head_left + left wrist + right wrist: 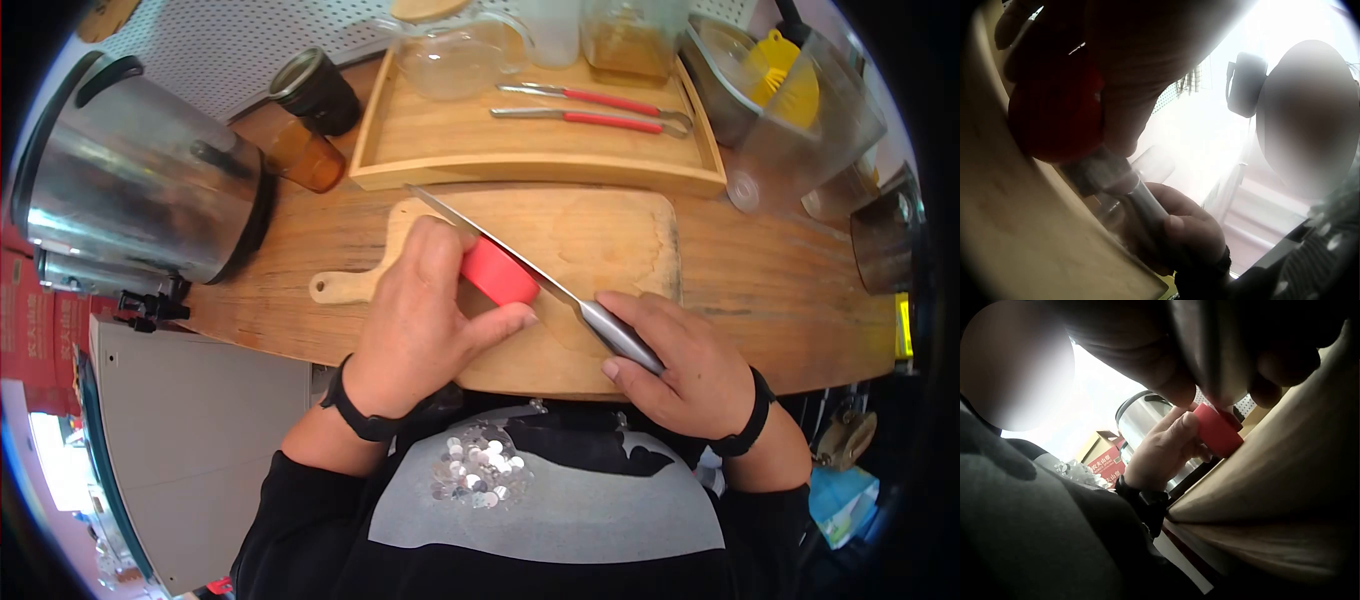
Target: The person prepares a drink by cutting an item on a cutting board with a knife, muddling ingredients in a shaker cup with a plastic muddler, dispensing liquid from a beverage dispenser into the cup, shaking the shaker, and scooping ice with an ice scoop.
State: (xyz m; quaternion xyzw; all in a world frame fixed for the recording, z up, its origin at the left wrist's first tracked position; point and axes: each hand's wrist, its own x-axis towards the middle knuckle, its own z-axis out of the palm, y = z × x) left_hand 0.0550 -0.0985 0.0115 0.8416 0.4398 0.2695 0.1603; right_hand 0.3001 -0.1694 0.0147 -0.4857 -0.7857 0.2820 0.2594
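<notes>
On the wooden cutting board (610, 235) stands a smooth red rounded block (497, 270), its exact kind unclear. My left hand (420, 300) grips it from the left, fingers at its far end and thumb along its near side. A kitchen knife (510, 255) runs diagonally across the board, its blade right along the red block's right side. My right hand (685, 360) holds the knife's grey metal handle, with the thumb on the near side. From the left wrist, the red block (1054, 119) shows a round, shadowed face; the right wrist view shows its flat side (1217, 431).
Behind the board, a wooden tray (540, 170) bears red-handled tongs (600, 120) and a glass teapot (455, 60). A large steel urn (140, 170), amber cup (308, 158) and dark jar (318, 92) stand left. Clear containers (800, 130) and a yellow funnel (785, 80) are right.
</notes>
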